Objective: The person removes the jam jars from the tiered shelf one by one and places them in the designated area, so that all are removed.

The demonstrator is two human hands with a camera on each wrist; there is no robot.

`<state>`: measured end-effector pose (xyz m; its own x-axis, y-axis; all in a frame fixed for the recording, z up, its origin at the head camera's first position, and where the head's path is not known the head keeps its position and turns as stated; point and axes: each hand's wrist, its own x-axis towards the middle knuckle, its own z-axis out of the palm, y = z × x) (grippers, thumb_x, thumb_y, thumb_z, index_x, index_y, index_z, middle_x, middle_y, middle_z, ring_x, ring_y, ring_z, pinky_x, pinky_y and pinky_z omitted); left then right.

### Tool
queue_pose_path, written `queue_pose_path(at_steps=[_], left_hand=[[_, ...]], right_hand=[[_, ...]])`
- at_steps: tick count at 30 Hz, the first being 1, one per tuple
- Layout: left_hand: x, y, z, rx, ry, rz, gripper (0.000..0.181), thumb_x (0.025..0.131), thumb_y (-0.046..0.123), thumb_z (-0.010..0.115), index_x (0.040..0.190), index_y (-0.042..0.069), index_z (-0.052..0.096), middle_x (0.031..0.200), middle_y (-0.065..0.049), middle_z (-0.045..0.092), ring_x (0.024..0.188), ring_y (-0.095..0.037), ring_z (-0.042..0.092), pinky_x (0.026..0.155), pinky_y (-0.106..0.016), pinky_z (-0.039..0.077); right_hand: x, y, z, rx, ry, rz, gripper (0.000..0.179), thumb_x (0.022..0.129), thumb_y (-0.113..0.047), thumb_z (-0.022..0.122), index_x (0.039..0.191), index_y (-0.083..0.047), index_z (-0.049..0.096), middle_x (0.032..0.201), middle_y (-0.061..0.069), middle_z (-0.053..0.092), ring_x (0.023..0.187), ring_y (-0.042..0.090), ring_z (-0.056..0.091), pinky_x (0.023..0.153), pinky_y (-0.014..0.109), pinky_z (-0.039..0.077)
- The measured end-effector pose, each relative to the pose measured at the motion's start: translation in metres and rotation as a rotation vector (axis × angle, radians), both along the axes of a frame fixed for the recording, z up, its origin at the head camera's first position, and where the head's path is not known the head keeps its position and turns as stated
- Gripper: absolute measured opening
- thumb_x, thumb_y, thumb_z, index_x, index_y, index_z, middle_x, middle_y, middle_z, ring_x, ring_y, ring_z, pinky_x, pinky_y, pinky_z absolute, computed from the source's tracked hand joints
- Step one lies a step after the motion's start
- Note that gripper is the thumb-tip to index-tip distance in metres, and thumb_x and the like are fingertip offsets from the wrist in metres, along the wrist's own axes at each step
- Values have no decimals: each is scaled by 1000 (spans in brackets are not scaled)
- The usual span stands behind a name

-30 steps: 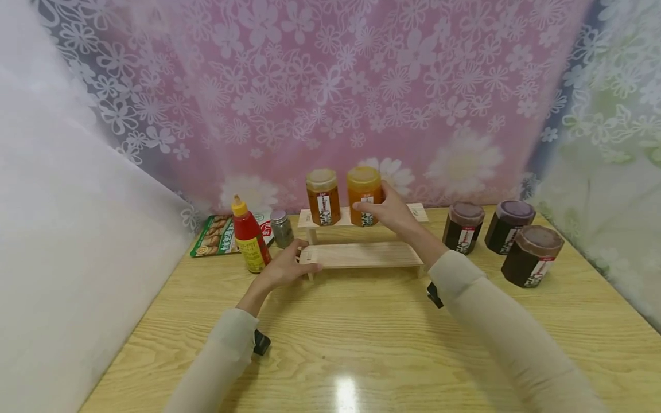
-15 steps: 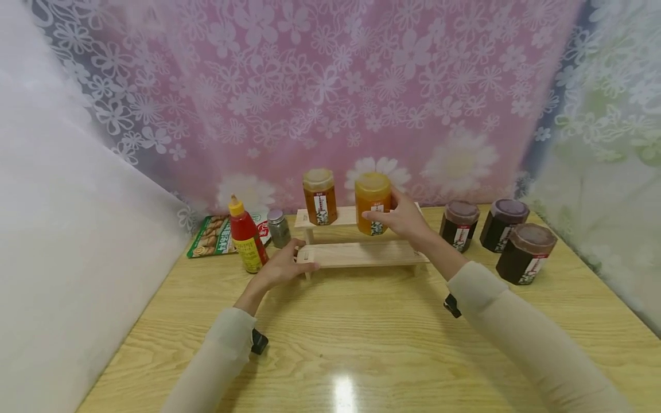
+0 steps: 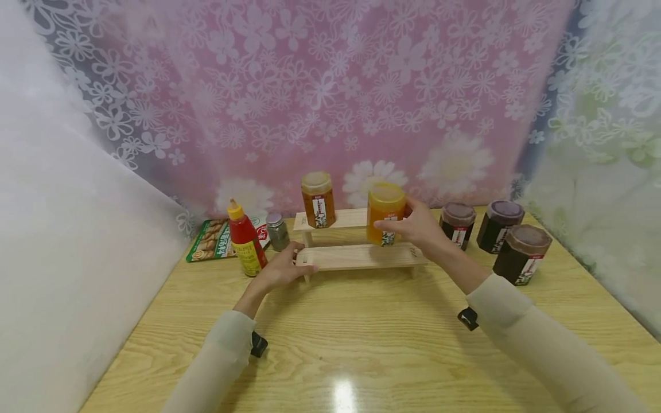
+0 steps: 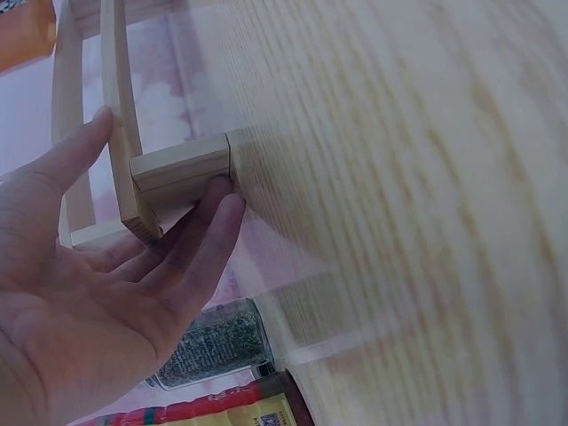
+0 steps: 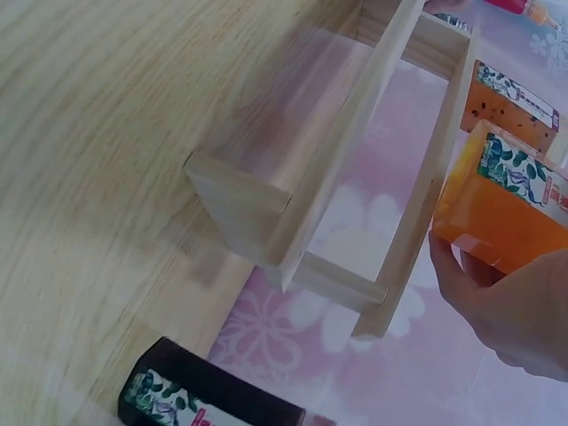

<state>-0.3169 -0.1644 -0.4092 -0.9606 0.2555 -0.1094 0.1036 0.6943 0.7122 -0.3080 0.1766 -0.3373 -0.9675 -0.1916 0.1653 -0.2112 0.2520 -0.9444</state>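
Orange jar [image 3: 383,207] is in the right hand [image 3: 417,228], whose fingers wrap its right side while the thumb lies across the front by the label. It is near upright, over the right part of the rack [image 3: 356,258], in front of the upper shelf [image 3: 348,218] as the head camera sees it; whether its base touches any wood cannot be told. The left hand [image 3: 282,267] grasps the left end of the lower shelf [image 3: 361,252], thumb on the front edge and fingers behind, some against the leg [image 4: 182,169], as the left wrist view shows. Both arms are in pale sleeves [image 3: 521,330], with a black band [image 3: 467,318] showing at each wrist. On the left part of the upper shelf stands an amber jar [image 3: 318,203], upright, well apart from the left hand. Just left of the rack is a small spice bottle [image 3: 279,234], upright with a pale cap; nearer the person stands a red sauce bottle [image 3: 248,244] with a yellow top. Behind these two, a green and white packet [image 3: 213,241] lies flat. To the right of the rack, three dark jars [image 3: 518,253] stand upright close together, two at the back and one nearer the person. All this is on a wood-grain desk [image 3: 330,332], and a pink flowered curtain [image 3: 310,86] hangs behind it.
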Motion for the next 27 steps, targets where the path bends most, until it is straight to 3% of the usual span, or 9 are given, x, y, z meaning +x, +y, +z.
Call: queue_pose_path(at_steps=[10,13,19,27], left_hand=[[-2,-1,0,-12,2,-13,79,94,47,76,155,11,41,144,-21,55,127,-37,57,105,-55,47],[-2,-1,1,-13,0,-10,78,94,46,76,154,12,41,145,-21,54,127,-37,57,105,-55,47],[-1,0,3,-13,2,-14,77,95,45,76,154,11,41,144,-22,55,127,-37,57,106,-55,46],[0,-1,2,-6,6,-19,76,95,44,76,153,10,42,144,-21,55,126,-36,57,106,-55,46]], right_hand=[[19,33,-4,38,-54,-66,77,90,-29,84,151,-4,45,144,21,53,133,37,50,113,58,39],[24,44,-6,55,-59,-77,76,91,-30,83,152,-4,44,145,20,52,132,36,49,110,57,41],[32,68,-17,86,-78,-117,81,93,-33,81,156,-4,40,147,22,50,132,38,50,107,57,43],[39,93,-35,90,-117,-148,88,94,-32,80,161,-3,29,154,27,42,142,45,41,114,66,34]])
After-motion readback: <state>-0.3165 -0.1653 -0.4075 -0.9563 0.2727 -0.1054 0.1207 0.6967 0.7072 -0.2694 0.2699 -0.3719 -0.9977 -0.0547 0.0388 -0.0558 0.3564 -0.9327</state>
